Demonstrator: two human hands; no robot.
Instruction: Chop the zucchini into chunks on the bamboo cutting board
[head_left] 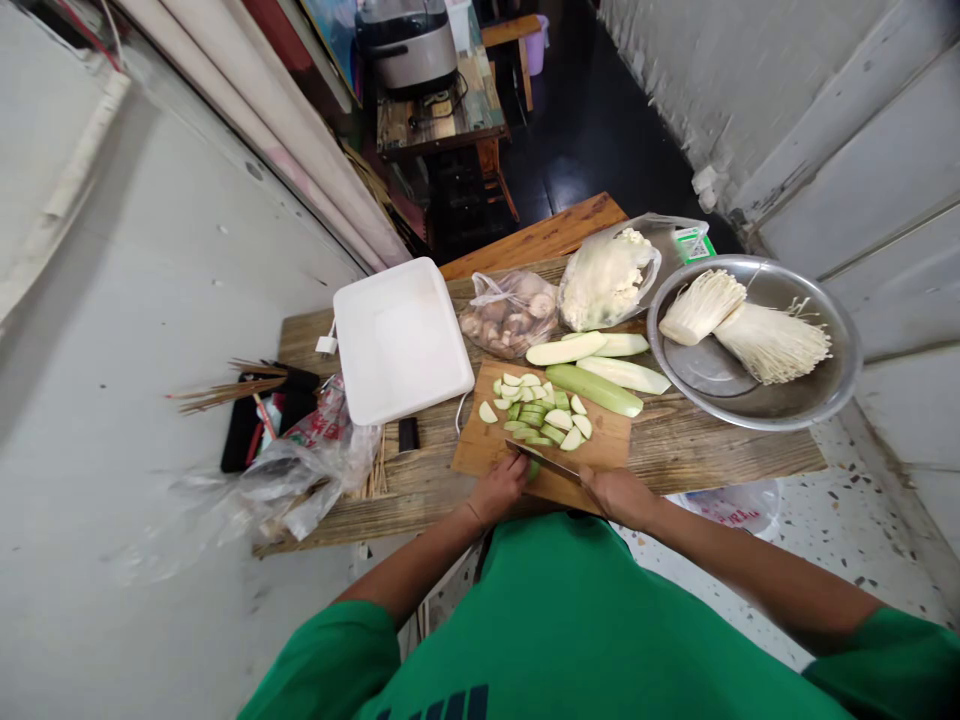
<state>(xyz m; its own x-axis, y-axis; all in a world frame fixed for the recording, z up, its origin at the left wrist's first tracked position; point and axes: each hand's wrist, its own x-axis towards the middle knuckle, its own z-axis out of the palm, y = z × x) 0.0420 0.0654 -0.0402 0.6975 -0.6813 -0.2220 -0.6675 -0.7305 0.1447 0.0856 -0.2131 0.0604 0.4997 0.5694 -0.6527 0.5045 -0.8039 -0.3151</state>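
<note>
My right hand point(619, 496) is closed round the handle of a knife point(551, 462), whose blade points left across the near part of a wooden cutting board point(469, 440). Beside the blade tip, my left hand point(498, 488) has its fingers bent together against a green zucchini piece point(533, 468), mostly hidden by the hand and blade. Just beyond the knife lies a pile of half-round zucchini slices point(536, 412), pale inside with green skin. A halved zucchini point(592, 388) rests skin up at the board's far right edge. More zucchini halves point(566, 349) lie cut face up behind it.
A steel bowl point(851, 350) with enoki mushrooms point(769, 340) stands at right. Behind the board are bagged brown mushrooms point(510, 315) and a bagged pale vegetable point(607, 280). To the left sit a white square appliance point(401, 340), a crumpled plastic bag point(315, 480) and thin sticks point(232, 390).
</note>
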